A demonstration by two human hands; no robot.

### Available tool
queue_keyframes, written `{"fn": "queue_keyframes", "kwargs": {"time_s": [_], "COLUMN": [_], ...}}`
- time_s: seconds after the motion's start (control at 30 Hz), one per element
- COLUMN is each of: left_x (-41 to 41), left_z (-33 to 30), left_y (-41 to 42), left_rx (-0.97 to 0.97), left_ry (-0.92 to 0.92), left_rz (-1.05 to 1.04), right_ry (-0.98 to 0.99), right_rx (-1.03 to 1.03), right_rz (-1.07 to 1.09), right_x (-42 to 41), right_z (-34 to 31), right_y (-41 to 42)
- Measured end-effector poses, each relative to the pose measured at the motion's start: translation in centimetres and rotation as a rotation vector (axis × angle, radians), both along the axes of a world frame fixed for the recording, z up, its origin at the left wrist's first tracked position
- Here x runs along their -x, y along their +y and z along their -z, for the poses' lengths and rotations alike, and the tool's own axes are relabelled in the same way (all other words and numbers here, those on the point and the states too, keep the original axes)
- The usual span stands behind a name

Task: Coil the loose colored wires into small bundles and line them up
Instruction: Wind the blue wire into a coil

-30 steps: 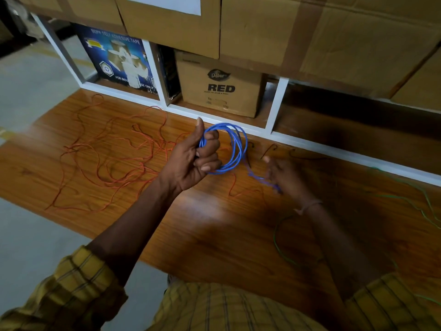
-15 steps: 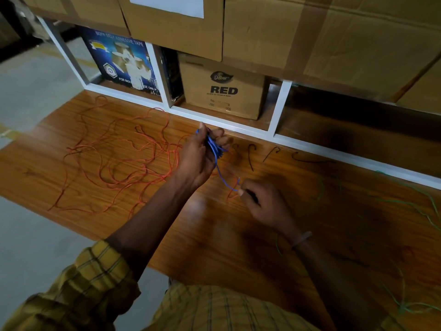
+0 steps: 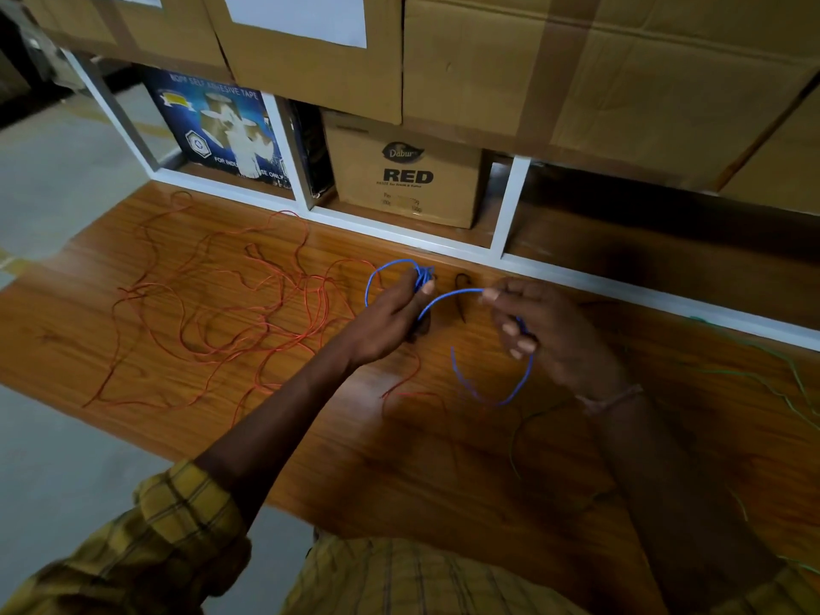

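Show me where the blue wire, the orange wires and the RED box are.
blue wire [image 3: 520,383]: head view, hanging loop.
orange wires [image 3: 230,312]: head view, tangle's middle.
RED box [image 3: 406,177]: head view, printed front.

Right hand [image 3: 548,335] has lifted, drawing the blue wire [image 3: 448,297] rightward from the left hand [image 3: 390,319].

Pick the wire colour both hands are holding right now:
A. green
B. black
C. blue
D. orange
C: the blue wire runs from the bundle pinched in the left hand across to the right hand, while the orange wire lies loose on the table.
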State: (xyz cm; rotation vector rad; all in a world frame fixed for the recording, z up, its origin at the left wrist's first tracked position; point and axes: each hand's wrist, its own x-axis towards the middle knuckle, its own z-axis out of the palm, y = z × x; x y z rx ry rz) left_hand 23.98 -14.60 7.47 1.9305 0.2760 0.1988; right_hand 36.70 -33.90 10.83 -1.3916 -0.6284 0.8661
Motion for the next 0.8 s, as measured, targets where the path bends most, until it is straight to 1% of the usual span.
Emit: {"fn": "queue_keyframes", "kwargs": {"time_s": [0.07,0.17,0.3,0.33,0.4,0.47,0.5,0.6,0.67,0.73,0.8], "left_x": [0.5,1.1,1.9,2.0,2.1,2.0,2.0,1.5,1.1,0.8,0.5], "left_z": [-0.6,-1.6,-2.2,-2.1,-1.9,-1.9,-1.9,-1.8,-1.9,-2.1,-2.2], "left_y": [0.2,0.1,0.1,0.2,0.2,-0.1,-0.2,-0.3,-0.1,0.3,0.7], "left_rx": [0.035,0.077,0.259,0.305,0.401,0.547,0.639,0.907,1.05,1.138,1.174], "left_ry": [0.017,0.014,-0.033,-0.03,-0.029,-0.055,-0.075,-0.145,-0.196,-0.258,-0.308], "left_rz": [0.069,0.137,0.228,0.249,0.281,0.295,0.288,0.217,0.177,0.14,0.114], "right_ry": [0.093,0.118,0.149,0.11,-0.046,-0.206,-0.256,-0.361,-0.436,-0.47,-0.464], "right_rx": [-0.081,-0.133,-0.176,-0.16,-0.09,-0.033,-0.029,-0.023,0.028,0.086,0.114], "right_rz": [-0.023,-0.059,-0.001,0.032,0.107,0.185,0.215,0.285,0.32,0.314,0.281], "right_x": [-1.0,-2.4,-4.5,-4.9,-5.4,-5.5,-5.5,-4.9,-4.4,-3.8,-3.0], "right_z": [-0.6,-1.0,-0.6,-0.4,0.0,0.9,1.5,3.1,4.2,5.5,6.6], "right_y": [-0.1,0.0,0.3,0.4,0.8,1.4,1.7,2.5,2.7,2.6,2.4]}}
